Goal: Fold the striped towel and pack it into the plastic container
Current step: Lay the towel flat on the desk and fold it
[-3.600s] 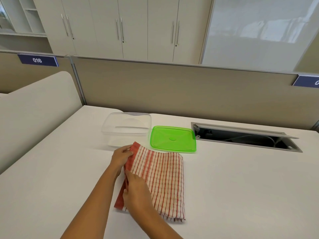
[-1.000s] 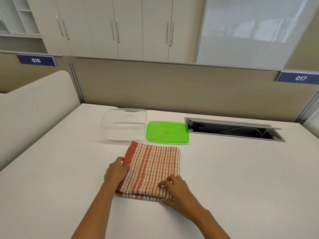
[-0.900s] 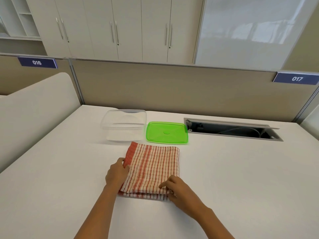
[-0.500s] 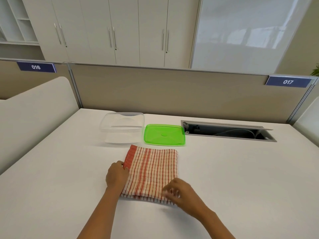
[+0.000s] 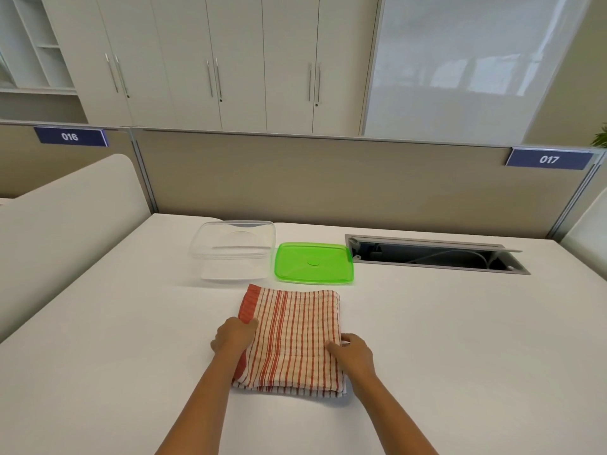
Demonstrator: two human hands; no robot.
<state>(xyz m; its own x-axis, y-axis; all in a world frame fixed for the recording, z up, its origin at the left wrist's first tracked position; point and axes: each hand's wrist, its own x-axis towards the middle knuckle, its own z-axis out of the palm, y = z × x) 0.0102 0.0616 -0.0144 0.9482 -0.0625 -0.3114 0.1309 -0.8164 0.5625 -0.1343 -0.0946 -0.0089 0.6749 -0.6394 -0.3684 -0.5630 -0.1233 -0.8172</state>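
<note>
The red-and-white striped towel [image 5: 292, 339] lies folded into a thick rectangle on the white table [image 5: 460, 339]. My left hand [image 5: 234, 336] grips its left edge, fingers curled around the fold. My right hand [image 5: 354, 354] holds the right edge near the front corner, thumb on top of the cloth. Just beyond the towel stands the clear plastic container [image 5: 234, 252], open and with nothing inside. Its green lid [image 5: 313, 262] lies flat to the right of it.
An open cable hatch [image 5: 433, 256] is sunk into the table at the back right. A beige partition [image 5: 328, 182] closes off the far edge, and a curved white divider [image 5: 59, 224] runs along the left side.
The towel went from a long strip to a shorter, thicker rectangle. My right hand slid from the front edge to the right edge. My left hand stayed on the left edge.
</note>
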